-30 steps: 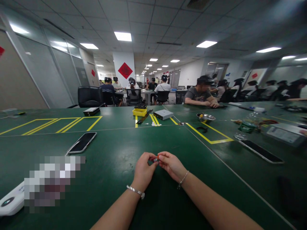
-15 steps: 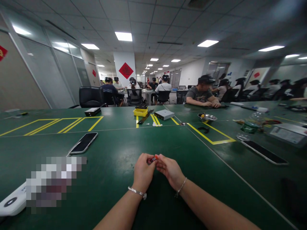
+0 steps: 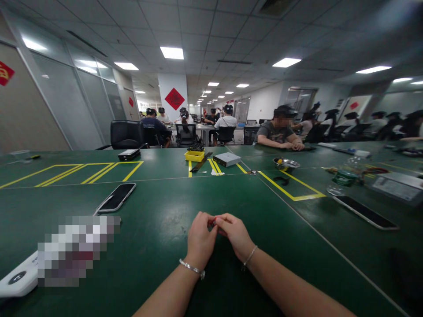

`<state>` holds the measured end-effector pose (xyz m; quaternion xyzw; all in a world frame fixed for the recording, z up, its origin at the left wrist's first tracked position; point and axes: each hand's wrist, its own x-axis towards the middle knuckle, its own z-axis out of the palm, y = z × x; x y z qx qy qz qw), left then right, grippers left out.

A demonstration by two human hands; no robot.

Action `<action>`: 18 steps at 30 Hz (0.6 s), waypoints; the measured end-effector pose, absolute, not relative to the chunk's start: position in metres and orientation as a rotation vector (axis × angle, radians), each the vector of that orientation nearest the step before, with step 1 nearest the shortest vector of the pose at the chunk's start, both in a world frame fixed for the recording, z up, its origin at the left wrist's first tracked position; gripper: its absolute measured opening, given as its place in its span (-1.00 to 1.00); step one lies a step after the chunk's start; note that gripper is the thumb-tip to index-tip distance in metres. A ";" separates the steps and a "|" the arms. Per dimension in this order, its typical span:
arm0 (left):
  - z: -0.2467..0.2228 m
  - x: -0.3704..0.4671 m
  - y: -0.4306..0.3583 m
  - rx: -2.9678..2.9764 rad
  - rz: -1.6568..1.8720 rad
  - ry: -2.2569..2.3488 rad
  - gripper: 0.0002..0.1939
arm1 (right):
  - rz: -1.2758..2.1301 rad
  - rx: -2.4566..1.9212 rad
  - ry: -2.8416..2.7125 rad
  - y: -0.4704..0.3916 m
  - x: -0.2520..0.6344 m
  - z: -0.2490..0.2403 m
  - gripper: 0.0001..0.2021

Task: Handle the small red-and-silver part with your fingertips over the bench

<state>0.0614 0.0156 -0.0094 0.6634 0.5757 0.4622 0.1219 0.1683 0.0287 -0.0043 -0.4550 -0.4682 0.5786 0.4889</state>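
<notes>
Small part (image 3: 214,222), pinched between the fingertips of your left hand (image 3: 201,237) and right hand (image 3: 236,235), seems light, likely stiff; hold its edges gently.

Hands (image 3: 201,237) have room forward between left phone (image 3: 117,197) and apparent bottle (image 3: 344,178).

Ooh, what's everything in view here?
Small reddish object: one, red, lower centre, mostly hidden
Smooth green tabletop: one, green, foreground
Flat rectangular phones: two, black, left and right
Rounded white device: one, white, left
Shallow yellow plastic tray: one, yellow, far middle
Boxy rectangular cases: three, grey and black, spread about
Round metal bowl: one, silver, right
Clear plastic bottle: one, green label, right
Yellow tape strips: several, yellow, tabletop
Black office chairs: several, black, background
Red diamond signs: several, red, background
Seated people: several, mixed clothing, background
Left hand: one, bare, on object
Right hand: one, bare, on object
</notes>
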 end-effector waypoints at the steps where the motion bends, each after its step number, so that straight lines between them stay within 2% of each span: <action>1: -0.009 0.062 0.015 1.951 1.352 1.661 -0.94 | 1.355 -1.106 -1.181 0.032 0.169 -0.004 -0.81; 6: -0.010 0.063 0.015 1.932 1.398 1.605 -0.67 | 0.866 -1.362 -1.364 0.062 0.208 0.005 -0.83; 12: -0.014 0.059 0.018 1.831 1.366 1.590 -0.64 | 0.109 -2.095 -1.431 0.088 0.326 0.012 -0.75; 18: -0.014 0.060 0.019 1.661 1.299 1.490 -0.71 | 0.061 -2.411 -1.406 0.085 0.389 0.003 -0.68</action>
